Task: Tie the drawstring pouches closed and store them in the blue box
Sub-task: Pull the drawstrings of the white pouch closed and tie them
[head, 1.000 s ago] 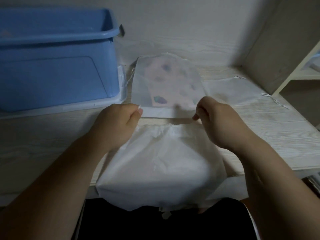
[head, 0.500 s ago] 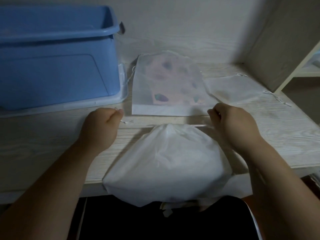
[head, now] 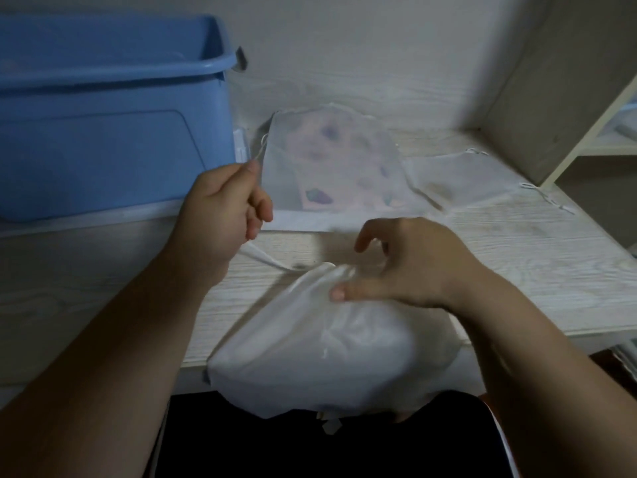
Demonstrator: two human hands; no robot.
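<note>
Our left hand [head: 224, 215] is closed in a fist around the white drawstring [head: 272, 261]. The drawstring runs from under this hand to the gathered neck of the white pouch [head: 310, 346]. Our right hand [head: 413, 267] is at this neck with curved fingers, and its thumb lies on the fabric; we cannot tell if it pinches anything. The white pouch is full and lies at the front edge of the tabletop [head: 517, 277], partly hanging over it. At the back left corner stands the blue box [head: 103, 139]. 2 more pouches lie flat near the back edge: a translucent pouch [head: 331, 167] with coloured spots, just beside the box, and a plain flat pouch [head: 458, 177] to its right.
</note>
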